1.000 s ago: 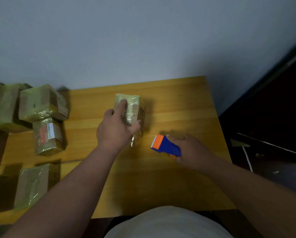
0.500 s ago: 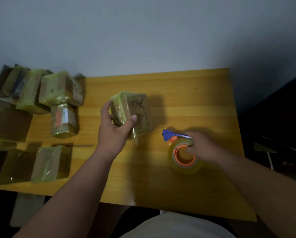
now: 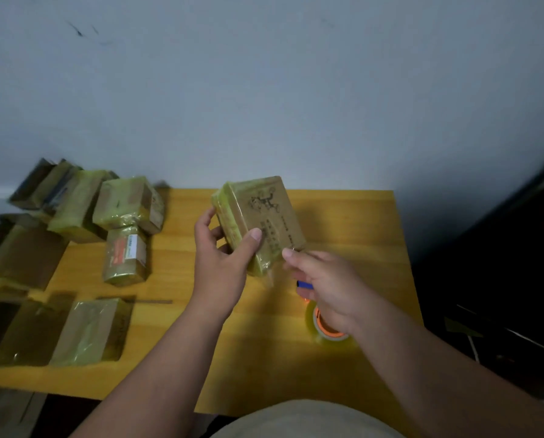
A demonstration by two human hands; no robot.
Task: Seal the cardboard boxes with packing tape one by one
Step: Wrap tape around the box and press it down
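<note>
Glossy yellowish tape film is covering the small brown cardboard box with dark printing [image 3: 261, 221] that the left hand [image 3: 221, 262] is holding tilted above the bench, thumb on the printed face and fingers curled behind its taped edge. The right hand [image 3: 324, 284] is reaching in with fingers loosely bent, its index fingertip at the box's lower corner; whether it is pinching a loose tape end I cannot tell. The box is looking light and stiff but slick, so gripping across the narrow edges seems safest. Below the right hand, a clear tape roll on an orange-and-blue dispenser [image 3: 322, 327] is lying on the yellow wooden bench [image 3: 359, 235]. Other film-wrapped rectangular boxes [image 3: 125, 203] are sitting well apart at the left.
</note>
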